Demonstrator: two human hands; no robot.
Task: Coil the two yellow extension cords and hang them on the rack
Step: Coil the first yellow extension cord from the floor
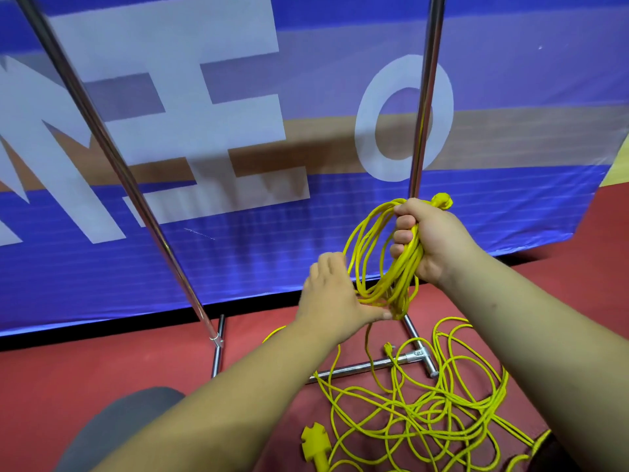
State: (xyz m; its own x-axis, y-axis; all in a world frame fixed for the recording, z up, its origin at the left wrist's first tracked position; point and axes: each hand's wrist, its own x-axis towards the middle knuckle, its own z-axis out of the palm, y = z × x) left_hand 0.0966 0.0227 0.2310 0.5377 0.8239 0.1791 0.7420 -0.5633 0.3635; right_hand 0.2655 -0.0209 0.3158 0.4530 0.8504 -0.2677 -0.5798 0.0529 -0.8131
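Observation:
My right hand (429, 240) grips a coiled yellow extension cord (369, 253) near its top, with the loops hanging down to the left and a yellow end piece sticking out above my fist. My left hand (332, 294) reaches into the bottom of the loops, thumb against the strands; its fingers are partly hidden by the cord. A tail of cord drops from the coil to the floor. A second yellow cord (422, 407) lies in a loose tangle on the red floor, with a yellow socket end (315, 444) at the front. The chrome rack (427, 97) stands right behind the coil.
The rack's other upright (112, 155) slants at the left, and its base bars (371, 364) lie on the floor under the cords. A blue banner (238, 233) with large white letters stands close behind the rack. A grey knee (112, 427) shows at bottom left.

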